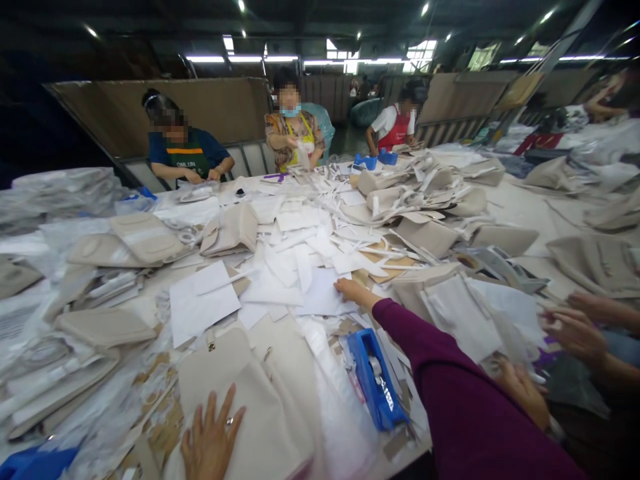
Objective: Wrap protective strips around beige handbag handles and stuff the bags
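Observation:
My left hand [211,437] lies flat, fingers spread and a ring on one finger, on a beige bag [240,393] with a small metal clasp. Stretched far forward in a purple sleeve, my right hand [354,292] has its fingers closed at the edge of a white paper sheet [320,293]. The sheet rests on a loose heap of white papers [280,267]. Another white sheet [205,303] lies to the left, beyond the beige bag. Between my hands stands a blue tape dispenser [377,383], nearer the right forearm.
Stacked beige bags [425,193] cover the right side; more bags [145,240] lie at the left among plastic wrap. A co-worker's hands [575,327] are close by at the right. Several people work across the table. Part of a blue object [40,463] shows at bottom left.

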A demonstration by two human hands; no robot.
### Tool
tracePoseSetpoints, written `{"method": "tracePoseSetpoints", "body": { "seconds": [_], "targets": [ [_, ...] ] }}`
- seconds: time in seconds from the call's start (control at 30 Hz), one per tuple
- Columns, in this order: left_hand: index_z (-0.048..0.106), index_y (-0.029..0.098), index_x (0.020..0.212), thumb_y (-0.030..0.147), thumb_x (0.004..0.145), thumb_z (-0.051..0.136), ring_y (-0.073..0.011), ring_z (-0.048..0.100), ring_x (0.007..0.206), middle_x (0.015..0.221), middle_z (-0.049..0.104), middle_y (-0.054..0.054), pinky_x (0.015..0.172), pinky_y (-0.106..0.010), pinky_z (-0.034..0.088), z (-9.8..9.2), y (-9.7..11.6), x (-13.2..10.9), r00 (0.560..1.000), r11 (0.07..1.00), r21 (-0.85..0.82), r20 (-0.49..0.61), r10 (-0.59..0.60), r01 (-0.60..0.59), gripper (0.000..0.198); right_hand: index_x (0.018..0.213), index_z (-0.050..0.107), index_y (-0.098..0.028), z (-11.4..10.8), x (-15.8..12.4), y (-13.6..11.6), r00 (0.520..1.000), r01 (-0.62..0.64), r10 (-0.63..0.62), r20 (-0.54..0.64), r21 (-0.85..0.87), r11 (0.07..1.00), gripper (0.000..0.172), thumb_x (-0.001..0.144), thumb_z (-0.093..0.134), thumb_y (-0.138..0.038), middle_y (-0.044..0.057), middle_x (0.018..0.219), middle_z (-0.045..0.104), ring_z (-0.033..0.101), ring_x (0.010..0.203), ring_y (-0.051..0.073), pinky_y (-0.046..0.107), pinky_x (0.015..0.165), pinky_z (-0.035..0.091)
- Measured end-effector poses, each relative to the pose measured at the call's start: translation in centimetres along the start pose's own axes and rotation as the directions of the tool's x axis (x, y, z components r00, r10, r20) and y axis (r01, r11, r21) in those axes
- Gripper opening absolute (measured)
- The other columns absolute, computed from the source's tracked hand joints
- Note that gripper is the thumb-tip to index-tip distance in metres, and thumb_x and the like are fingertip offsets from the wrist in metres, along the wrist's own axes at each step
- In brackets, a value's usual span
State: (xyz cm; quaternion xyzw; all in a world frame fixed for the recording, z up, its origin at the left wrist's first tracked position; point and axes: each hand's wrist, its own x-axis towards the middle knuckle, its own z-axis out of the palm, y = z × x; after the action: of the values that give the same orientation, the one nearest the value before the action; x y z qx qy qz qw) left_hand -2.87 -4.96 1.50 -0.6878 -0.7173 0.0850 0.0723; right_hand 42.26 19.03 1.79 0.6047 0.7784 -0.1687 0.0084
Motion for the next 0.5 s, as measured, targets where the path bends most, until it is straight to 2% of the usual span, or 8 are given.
{"method": "tracePoseSetpoints", "body": {
  "seconds": [0.1, 0.2, 0.3, 0.4, 0.5],
  "targets": [
    [0.037, 0.036, 0.139, 0.044, 0.088, 0.045, -0.034, 0.034, 0.133, 0.147, 0.038, -0.006, 0.101, -0.051, 0.034, 0.0, 0.0, 0.0, 1.0, 1.0, 0.01, -0.008, 0.015, -0.015, 0.053, 0.085, 0.066, -0.016, -0.3, 0.5, 0.4, 0.998, 0.012, -0.013, 0.057, 0.013, 1.0, 0.024, 0.064, 0.071, -0.005, 0.007, 0.098, 0.067, 0.06, 0.092, 0.019, 0.023, 0.078, 0.042],
    [0.037, 0.036, 0.139, 0.043, 0.089, 0.044, -0.0336, 0.033, 0.134, 0.148, 0.037, -0.006, 0.1, -0.05, 0.035, 0.3, 0.0, 0.0, 0.999, 0.999, 0.037, -0.014, 0.032, -0.032, 0.052, 0.082, 0.067, -0.016, -0.8, 0.8, 0.4, 0.997, -0.011, 0.009, 0.076, 0.028, 1.0, 0.018, 0.067, 0.066, -0.006, 0.006, 0.092, 0.069, 0.061, 0.088, 0.018, 0.024, 0.077, 0.043],
    [0.037, 0.035, 0.139, 0.043, 0.089, 0.045, -0.0335, 0.032, 0.134, 0.148, 0.037, -0.007, 0.101, -0.05, 0.034, 0.3, 0.1, -0.1, 1.0, 0.998, 0.058, -0.021, 0.02, -0.019, 0.052, 0.086, 0.068, -0.015, -1.5, 0.7, 0.0, 0.997, -0.048, 0.045, 0.06, 0.045, 0.998, 0.018, 0.073, 0.06, -0.006, 0.009, 0.093, 0.07, 0.062, 0.09, 0.02, 0.026, 0.078, 0.043],
    [0.036, 0.035, 0.139, 0.043, 0.089, 0.045, -0.0332, 0.033, 0.134, 0.148, 0.038, -0.007, 0.103, -0.05, 0.032, 0.0, 0.3, -0.1, 1.0, 0.999, 0.053, -0.027, 0.007, -0.005, 0.052, 0.095, 0.068, -0.017, -2.6, 0.1, -0.4, 0.996, -0.081, 0.078, 0.044, 0.063, 0.995, 0.027, 0.076, 0.053, -0.004, 0.011, 0.098, 0.069, 0.061, 0.095, 0.021, 0.027, 0.081, 0.042],
    [0.036, 0.035, 0.14, 0.042, 0.089, 0.046, -0.0335, 0.033, 0.133, 0.147, 0.038, -0.007, 0.103, -0.051, 0.032, -0.5, 0.4, -0.1, 1.0, 1.0, 0.02, -0.021, 0.004, -0.004, 0.052, 0.094, 0.069, -0.02, -4.3, -0.9, -0.3, 0.989, -0.121, 0.115, 0.09, 0.066, 0.99, 0.035, 0.071, 0.053, 0.001, 0.011, 0.097, 0.07, 0.062, 0.095, 0.023, 0.031, 0.081, 0.043]
  ]
}}
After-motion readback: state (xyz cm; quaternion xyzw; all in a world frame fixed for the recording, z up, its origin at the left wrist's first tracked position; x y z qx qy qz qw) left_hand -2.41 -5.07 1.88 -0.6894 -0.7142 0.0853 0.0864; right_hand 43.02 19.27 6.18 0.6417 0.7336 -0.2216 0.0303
